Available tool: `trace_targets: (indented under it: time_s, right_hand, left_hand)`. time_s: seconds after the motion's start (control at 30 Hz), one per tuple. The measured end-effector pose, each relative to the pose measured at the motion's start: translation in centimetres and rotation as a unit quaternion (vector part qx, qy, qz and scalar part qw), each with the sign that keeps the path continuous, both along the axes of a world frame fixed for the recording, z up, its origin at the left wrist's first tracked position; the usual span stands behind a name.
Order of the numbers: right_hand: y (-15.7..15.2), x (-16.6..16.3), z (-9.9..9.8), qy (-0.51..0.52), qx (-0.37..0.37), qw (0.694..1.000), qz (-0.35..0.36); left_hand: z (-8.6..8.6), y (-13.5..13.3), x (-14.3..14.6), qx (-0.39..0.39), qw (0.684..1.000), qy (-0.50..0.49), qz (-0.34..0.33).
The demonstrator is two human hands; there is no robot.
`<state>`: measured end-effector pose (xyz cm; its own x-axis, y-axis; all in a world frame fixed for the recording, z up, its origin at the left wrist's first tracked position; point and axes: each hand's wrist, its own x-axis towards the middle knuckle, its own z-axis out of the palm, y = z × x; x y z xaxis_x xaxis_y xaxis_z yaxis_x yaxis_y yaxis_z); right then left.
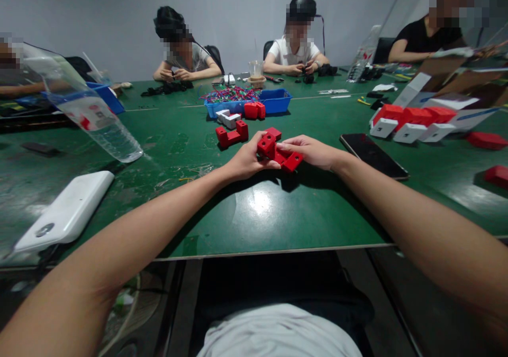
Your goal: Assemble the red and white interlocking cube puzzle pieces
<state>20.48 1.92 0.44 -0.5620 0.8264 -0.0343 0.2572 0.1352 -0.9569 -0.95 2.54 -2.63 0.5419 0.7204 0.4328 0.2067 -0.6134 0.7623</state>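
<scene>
A red plastic block assembly (278, 150) is held just above the green table (246, 214), between both of my hands. My left hand (248, 161) wraps its fingers round the left side of the assembly. From the right, my right hand (313, 152) pinches the same piece, fingers closed on it. A second red U-shaped block piece (232, 134) lies on the table just beyond my left hand. Further back sit a red block (254, 110) and a white block (230, 119).
A blue tray (278, 103) with coloured wires stands behind the blocks. A black phone (373, 155) lies to the right, a white power bank (65, 213) and a plastic water bottle (85, 108) to the left. Red and white blocks (413, 123) are stacked right. Other people sit across the table.
</scene>
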Motion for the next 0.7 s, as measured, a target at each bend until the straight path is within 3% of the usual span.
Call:
trace_targets:
  time_s: [0.23,0.37,0.43,0.53,0.7]
  right_hand:
    - [0.2,-0.2,-0.2,0.023,-0.007,0.999,-0.045]
    - [0.6,0.2,0.1,-0.034,0.082,0.992,-0.092]
    - [0.6,0.7,1.0,-0.114,0.180,0.967,-0.139]
    - [-0.2,1.8,3.1,-0.220,0.321,0.895,-0.217]
    - [-4.3,3.3,6.5,-0.234,0.383,0.836,-0.314]
  left_hand:
    - [0.3,-0.6,-0.1,-0.003,0.999,0.026,0.023]
    - [0.5,-0.8,0.0,-0.011,0.999,0.034,0.024]
    - [0.6,-0.9,0.0,-0.007,0.999,0.040,0.036]
    - [0.5,-0.8,0.0,0.003,0.998,0.047,0.052]
    - [0.4,-0.7,0.0,-0.004,0.997,0.060,0.054]
